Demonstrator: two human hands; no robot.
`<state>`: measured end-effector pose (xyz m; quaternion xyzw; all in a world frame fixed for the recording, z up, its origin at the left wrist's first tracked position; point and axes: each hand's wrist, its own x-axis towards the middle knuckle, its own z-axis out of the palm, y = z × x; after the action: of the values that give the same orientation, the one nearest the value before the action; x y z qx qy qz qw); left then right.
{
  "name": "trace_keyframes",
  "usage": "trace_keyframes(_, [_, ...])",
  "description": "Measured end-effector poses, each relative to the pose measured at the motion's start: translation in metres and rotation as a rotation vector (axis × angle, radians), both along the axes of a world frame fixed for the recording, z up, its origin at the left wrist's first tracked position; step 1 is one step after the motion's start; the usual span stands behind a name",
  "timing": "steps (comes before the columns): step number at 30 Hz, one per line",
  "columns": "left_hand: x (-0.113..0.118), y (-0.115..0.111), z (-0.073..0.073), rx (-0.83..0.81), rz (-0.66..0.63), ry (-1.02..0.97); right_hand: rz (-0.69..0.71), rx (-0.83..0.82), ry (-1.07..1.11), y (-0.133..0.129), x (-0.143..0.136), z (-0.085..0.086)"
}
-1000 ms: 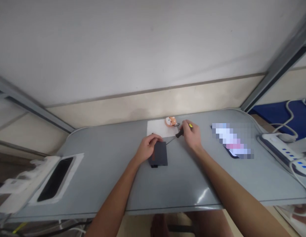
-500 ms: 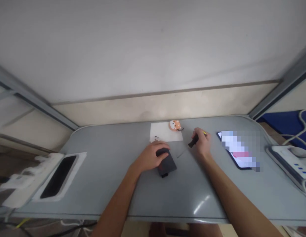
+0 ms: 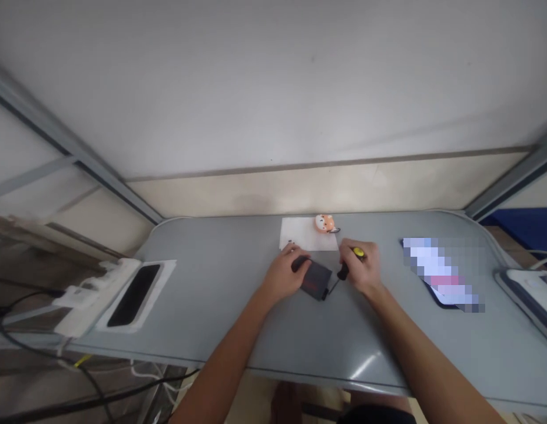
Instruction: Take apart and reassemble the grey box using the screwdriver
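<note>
A grey table [image 3: 211,306] runs the width of the view, with a phone [image 3: 436,277] lying at the right and a white tray holding a dark slab [image 3: 136,287] at the left edge. Near the back wall lies a white sheet [image 3: 306,240], a few tiny dark specks near its front left corner, with a small orange figure [image 3: 325,222] on its far corner. Just in front of the sheet sits the dark flat device [image 3: 316,279], its long axis slanting from far left to near right. The left hand [image 3: 285,274] presses on its far left end, fingers curled over the edge. The right hand [image 3: 362,268] is closed around a screwdriver [image 3: 349,262], yellow cap up, dark shaft angled down and left toward the device's right corner. Turning cleanly likely calls for keeping the tip seated square, the shaft steady, and the left hand pinning the device so it cannot pivot.
</note>
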<state>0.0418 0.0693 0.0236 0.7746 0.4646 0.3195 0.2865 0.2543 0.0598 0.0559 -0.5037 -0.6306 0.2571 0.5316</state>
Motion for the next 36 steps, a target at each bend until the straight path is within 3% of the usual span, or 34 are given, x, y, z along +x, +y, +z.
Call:
trace_keyframes(5, [-0.024,-0.005,0.014,-0.132,-0.270,-0.021,-0.006,0.060,-0.063,-0.004,-0.009,0.002])
trace_keyframes(8, [-0.033,-0.006,0.017,-0.191,-0.312,-0.057,-0.002,0.088,-0.092,-0.009,-0.015,0.005])
trace_keyframes(12, [-0.032,-0.008,0.014,-0.213,-0.279,-0.014,-0.026,0.146,-0.130,-0.012,-0.019,0.011])
trace_keyframes(17, [-0.023,-0.012,0.008,-0.127,-0.180,0.135,-0.074,0.225,-0.151,-0.010,-0.014,0.011])
trace_keyframes(24, [-0.017,-0.013,0.005,-0.052,-0.162,0.214,-0.304,0.331,-0.073,-0.007,0.002,0.004])
trace_keyframes(32, [-0.025,-0.012,0.009,-0.051,-0.222,0.224,-0.198,0.602,-0.247,-0.014,-0.005,0.005])
trace_keyframes(36, [-0.022,-0.011,0.004,-0.033,-0.211,0.227,-0.256,0.530,-0.085,-0.022,-0.017,0.004])
